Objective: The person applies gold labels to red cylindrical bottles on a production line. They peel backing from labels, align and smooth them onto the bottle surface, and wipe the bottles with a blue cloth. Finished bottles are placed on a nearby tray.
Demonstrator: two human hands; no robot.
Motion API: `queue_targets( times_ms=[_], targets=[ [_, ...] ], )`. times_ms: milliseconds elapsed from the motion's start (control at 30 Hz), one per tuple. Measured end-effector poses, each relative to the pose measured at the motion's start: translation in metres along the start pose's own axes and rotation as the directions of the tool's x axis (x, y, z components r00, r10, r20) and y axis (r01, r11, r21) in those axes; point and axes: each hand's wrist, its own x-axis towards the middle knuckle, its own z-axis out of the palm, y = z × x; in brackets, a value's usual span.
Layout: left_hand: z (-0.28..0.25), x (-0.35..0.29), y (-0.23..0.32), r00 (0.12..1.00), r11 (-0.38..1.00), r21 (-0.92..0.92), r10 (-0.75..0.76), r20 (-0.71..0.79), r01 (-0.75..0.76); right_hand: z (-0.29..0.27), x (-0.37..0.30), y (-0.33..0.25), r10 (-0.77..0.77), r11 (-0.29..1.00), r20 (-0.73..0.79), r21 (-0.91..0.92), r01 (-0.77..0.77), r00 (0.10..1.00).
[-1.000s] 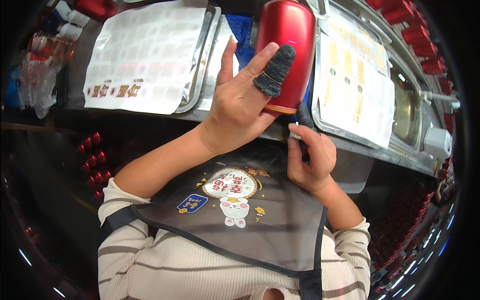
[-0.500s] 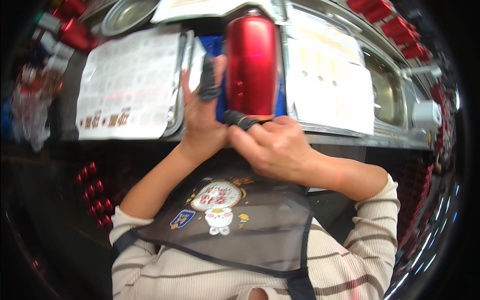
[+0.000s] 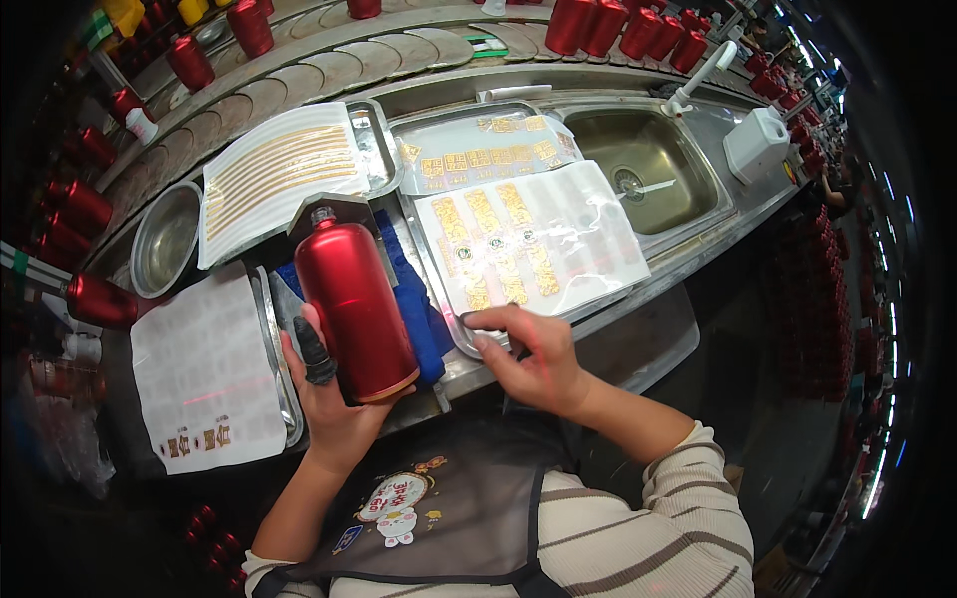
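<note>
Bottle (image 3: 364, 319), red and glossy, is in the left hand (image 3: 339, 424) at the near edge of the counter (image 3: 688, 249). Its base is toward the person and its long axis runs away and somewhat left, to the neck. The fingers of that hand are clamped about the base end: some lie along the left side, one of them in a black cover (image 3: 315, 351), and a tip shows under the base at the right. Whether the bottle also rests on the blue cloth (image 3: 424, 329) behind it, I cannot tell.

The right hand (image 3: 543, 359) is off the bottle, which lies to the left of its fingers, near but apart. Its thumb and forefinger are bent close together at the near left corner of the right tray (image 3: 431, 274); whether they pinch anything cannot be told. From those tips the gold sheet (image 3: 598, 229) spreads away and to the right over the tray.

Left of the bottle lies a pale sheet (image 3: 199, 369). Farther back are a bowl (image 3: 169, 234) and a striped sheet (image 3: 279, 174); rightward, a sink (image 3: 638, 149) and a white jug (image 3: 758, 145). Past the counter's far edge stand more red bottles (image 3: 603, 28).
</note>
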Motion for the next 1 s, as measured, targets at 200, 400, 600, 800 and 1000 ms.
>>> queue_targets(
  times_ms=[200, 400, 600, 800, 1000],
  targets=[
    [0.005, 0.0, 0.001, 0.993, 0.95, -0.292, -0.119, -0.012, 0.11, -0.052, 0.115, 0.119, 0.002, 0.937, -0.227, -0.339, -0.081, 0.974],
    [0.009, 0.001, -0.001, 0.993, 0.948, -0.297, -0.12, -0.006, 0.112, -0.172, 0.191, 0.287, 0.426, 0.728, -0.408, -0.376, -0.574, 0.808],
    [0.007, 0.0, 0.001, 0.989, 0.931, -0.336, -0.15, -0.005, 0.14, -0.164, 0.2, 0.283, 0.737, 0.675, -0.095, 0.06, -0.735, 0.669],
    [0.014, 0.004, -0.004, 0.993, 0.915, -0.388, -0.122, 0.003, 0.113, -0.17, 0.202, 0.306, 0.664, 0.743, -0.182, 0.053, -0.667, 0.725],
    [0.013, 0.001, -0.004, 0.987, 0.919, -0.363, -0.16, 0.018, 0.155, -0.167, 0.193, 0.304, 0.582, 0.771, -0.393, -0.012, -0.637, 0.712]
  ],
)
